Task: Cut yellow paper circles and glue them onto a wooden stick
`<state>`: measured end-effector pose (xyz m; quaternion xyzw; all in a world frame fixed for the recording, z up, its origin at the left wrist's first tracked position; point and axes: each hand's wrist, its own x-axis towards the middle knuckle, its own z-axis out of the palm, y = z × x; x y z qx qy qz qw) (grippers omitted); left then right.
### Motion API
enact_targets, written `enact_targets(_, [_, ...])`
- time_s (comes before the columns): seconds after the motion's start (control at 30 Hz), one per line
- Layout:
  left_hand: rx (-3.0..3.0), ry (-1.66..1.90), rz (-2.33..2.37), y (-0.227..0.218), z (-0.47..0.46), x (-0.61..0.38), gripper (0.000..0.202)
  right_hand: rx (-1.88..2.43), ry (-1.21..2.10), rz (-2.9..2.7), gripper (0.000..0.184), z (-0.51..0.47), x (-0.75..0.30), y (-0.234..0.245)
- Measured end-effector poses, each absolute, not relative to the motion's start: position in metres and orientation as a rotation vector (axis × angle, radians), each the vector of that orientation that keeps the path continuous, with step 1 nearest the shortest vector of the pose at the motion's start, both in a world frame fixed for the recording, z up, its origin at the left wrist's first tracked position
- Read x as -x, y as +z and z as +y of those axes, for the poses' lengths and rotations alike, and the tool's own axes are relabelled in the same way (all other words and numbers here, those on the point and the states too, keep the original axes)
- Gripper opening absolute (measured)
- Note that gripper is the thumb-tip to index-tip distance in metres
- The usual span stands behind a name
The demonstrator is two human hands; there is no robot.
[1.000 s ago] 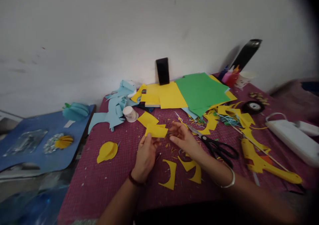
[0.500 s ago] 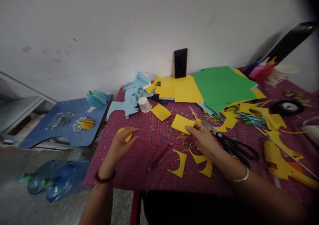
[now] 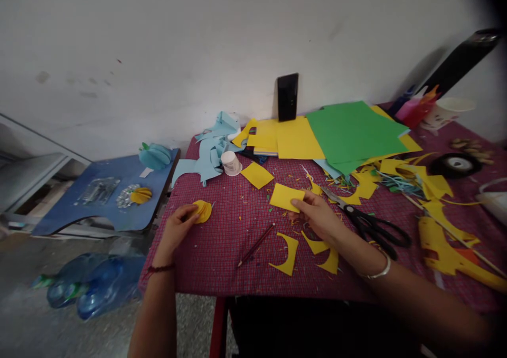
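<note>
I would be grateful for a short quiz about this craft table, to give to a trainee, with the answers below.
1. Multiple choice: what does the right hand hold?
A) a smartphone
B) a yellow paper rectangle
C) a glue gun

2. True or false: in this view, the pencil lies to the left of the black-handled scissors.

3. Fill in the missing word: the left hand is at the edge of the round paper pieces, whose colour is ______.

Key: 1. B; 2. True; 3. yellow.
</note>
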<state>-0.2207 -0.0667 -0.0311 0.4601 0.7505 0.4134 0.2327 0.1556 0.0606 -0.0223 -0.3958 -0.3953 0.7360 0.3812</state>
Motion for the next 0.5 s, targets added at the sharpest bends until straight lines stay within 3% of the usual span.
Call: enact_targets(0.5, [-1.342,1.188,2.155,-0.0380,-0.0619,0.2203,0.027,0.986,1.863,-1.072,0.022,0.0612,-0.1553,-0.0218])
